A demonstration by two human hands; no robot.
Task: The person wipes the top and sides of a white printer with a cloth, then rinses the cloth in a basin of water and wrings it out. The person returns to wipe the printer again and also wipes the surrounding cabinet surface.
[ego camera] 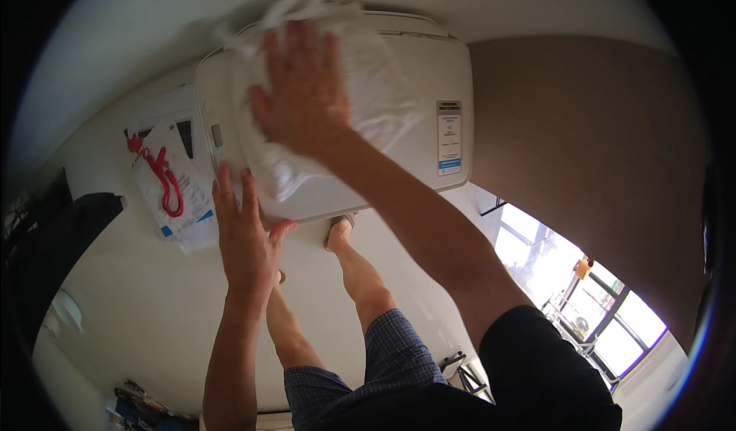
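A crumpled white cloth (374,86) lies spread over the left and middle of the lid of a pale printer (422,69). My right hand (305,86) is flat on top of this cloth, palm down with fingers apart, and looks blurred. It hides part of the cloth and the lid under it. At the printer's near left corner, my left hand (247,230) rests with its fingertips on the edge and the thumb spread out; nothing is held in it. A label (449,138) with print sits on the lid's right side.
Left of the printer are papers (195,201) with a red cord lanyard (164,178) on top. A brown panel (575,143) stands on the right, near a bright window (615,310). A dark curved object (69,247) is at far left. My legs (368,287) are below.
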